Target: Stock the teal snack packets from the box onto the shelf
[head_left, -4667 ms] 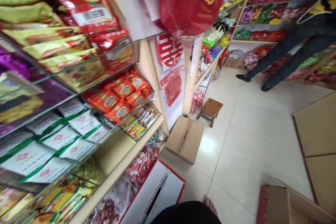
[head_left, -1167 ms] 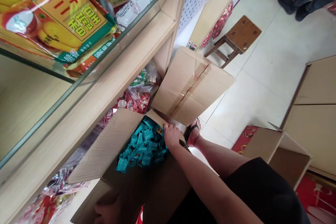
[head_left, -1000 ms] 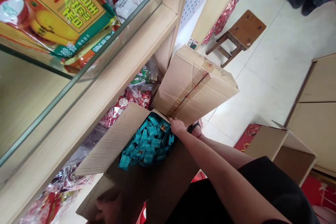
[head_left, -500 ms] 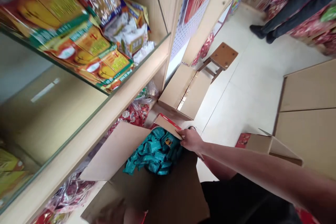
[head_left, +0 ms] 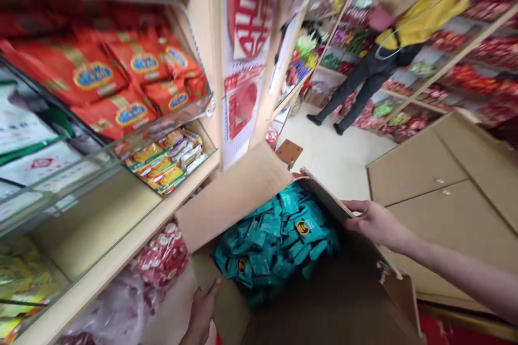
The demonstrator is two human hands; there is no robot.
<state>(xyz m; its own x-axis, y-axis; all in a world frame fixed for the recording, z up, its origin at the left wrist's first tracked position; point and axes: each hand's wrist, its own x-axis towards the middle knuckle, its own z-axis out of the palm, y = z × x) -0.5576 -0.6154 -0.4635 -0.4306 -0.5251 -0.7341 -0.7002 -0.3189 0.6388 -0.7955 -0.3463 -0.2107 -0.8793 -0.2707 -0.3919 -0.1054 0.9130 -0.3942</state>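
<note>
1. My right hand (head_left: 378,225) comes in from the right with the forearm slanting down toward the frame's edge. It is closed in a pinch on the carton (head_left: 343,294): the thumb and index finger meet at the rim of its right wall, and the other fingers curl in below them.

2. My left hand (head_left: 201,310) is low and nearer to me, at the carton's left wall, one digit pointing up along the cardboard and the rest bent. It is partly cut off by the bottom of the view, so I cannot tell how firmly it grips, or whether it grips at all.

3. The carton sits right in front of me, between the two hands, its mouth open toward me. One broad flap (head_left: 237,194) folds outward toward the wooden shelf (head_left: 162,213) on my left. I cannot tell whether its base touches the floor.

4. Inside, teal packets (head_left: 275,237) lie in a loose heap at the far end, while the inner wall closest to me is bare and dark with shadow.

5. Their wrappers are shiny and crumpled. Two show a round black emblem with a gold figure; the lettering is too small to read.
</note>
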